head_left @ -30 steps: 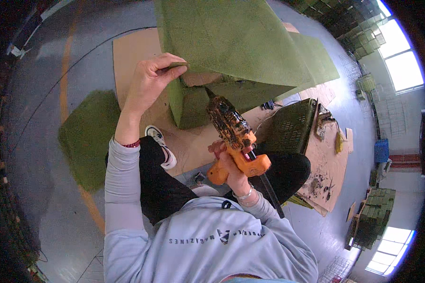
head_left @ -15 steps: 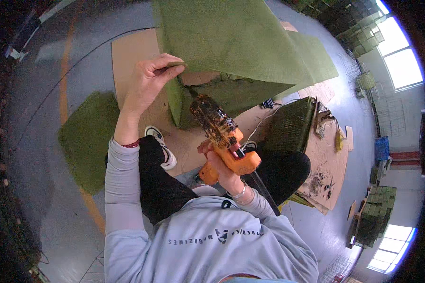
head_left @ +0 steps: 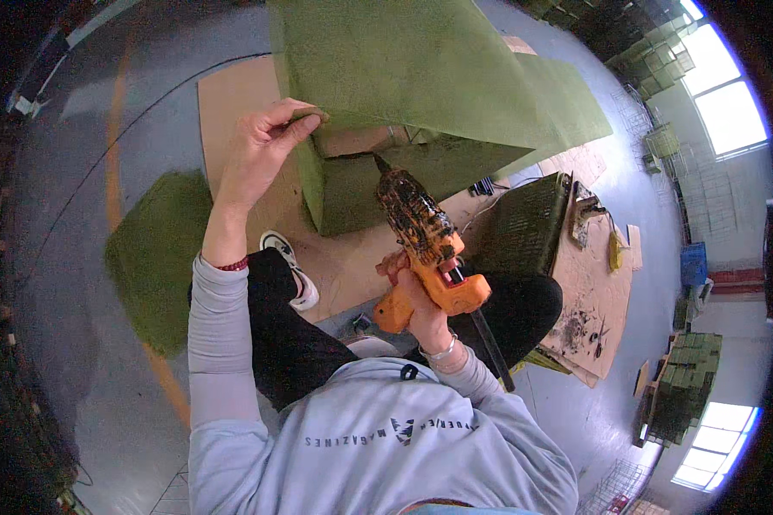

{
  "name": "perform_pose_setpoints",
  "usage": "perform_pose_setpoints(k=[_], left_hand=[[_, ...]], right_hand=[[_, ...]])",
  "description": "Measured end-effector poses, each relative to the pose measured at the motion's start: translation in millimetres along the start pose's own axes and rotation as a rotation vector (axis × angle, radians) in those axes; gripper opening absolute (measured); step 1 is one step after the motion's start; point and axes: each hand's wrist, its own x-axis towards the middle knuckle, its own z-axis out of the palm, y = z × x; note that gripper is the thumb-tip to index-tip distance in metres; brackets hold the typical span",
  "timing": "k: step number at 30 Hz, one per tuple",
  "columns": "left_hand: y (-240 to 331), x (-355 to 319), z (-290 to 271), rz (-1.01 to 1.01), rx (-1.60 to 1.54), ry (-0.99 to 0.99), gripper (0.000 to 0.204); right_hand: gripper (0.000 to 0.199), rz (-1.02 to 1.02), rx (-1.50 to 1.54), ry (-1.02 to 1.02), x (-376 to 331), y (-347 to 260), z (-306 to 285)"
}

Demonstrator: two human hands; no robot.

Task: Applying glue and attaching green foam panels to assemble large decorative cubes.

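An orange hot glue gun (head_left: 442,249) with a dark, crusted front sits in my right hand (head_left: 416,296), fingers wrapped round its handle. A dark glue stick (head_left: 487,343) sticks out of its back end. The nozzle points at the upper edge of a green mesh panel (head_left: 412,176), close to it; whether they touch I cannot tell. My left hand (head_left: 275,129) pinches the corner of a green mesh flap (head_left: 404,69) between thumb and fingers, holding it raised above that edge. Through the gap under the flap, brownish cardboard and a thin wire show.
Brown cardboard (head_left: 236,94) lies beneath the work. Another green mesh piece (head_left: 163,257) rests on the floor at left. To the right stands a dark plastic crate (head_left: 520,227) beside a stained cardboard sheet (head_left: 597,318) carrying small tools. A black cable (head_left: 137,120) crosses the floor.
The glue gun has moved right and slightly downward, its nozzle shifting right along the panel's edge. My left hand, still pinching the flap, has shifted slightly left.
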Motion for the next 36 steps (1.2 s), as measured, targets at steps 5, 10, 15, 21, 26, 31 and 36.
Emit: perform_pose_setpoints(k=[5, 10, 15, 21, 26, 31, 36], left_hand=[[-4.7, 1.1, 2.3, 0.024, -0.034, 0.028, 0.015], [-3.2, 1.7, 1.3, 0.049, 0.014, 0.030, 0.015], [-2.6, 2.6, 2.7, 0.035, -0.028, 0.030, 0.014], [-5.3, 2.6, 1.8, -0.013, 0.000, 0.032, 0.014], [-5.4, 3.7, 3.6, 0.022, -0.031, 0.026, 0.013], [-9.0, 3.4, -0.1, 0.004, 0.003, 0.021, 0.012], [-9.1, 4.0, 3.2, 0.034, -0.090, 0.033, 0.011]], right_hand=[[0.016, -0.005, 0.057, 0.078, 4.1, -15.8, 9.2], [0.009, -0.012, -0.073, 0.065, 7.0, -22.1, 8.3], [0.010, -0.010, -0.038, 0.074, 6.3, -9.1, 4.3], [0.013, 0.055, 0.056, 0.005, 3.7, -12.1, 14.7], [0.014, 0.036, -0.139, 0.018, -0.9, -5.0, 1.6], [0.015, 0.035, 0.002, 0.169, 9.0, -23.8, 17.8], [0.014, 0.072, -0.043, 0.128, 9.1, -20.3, 12.3]])
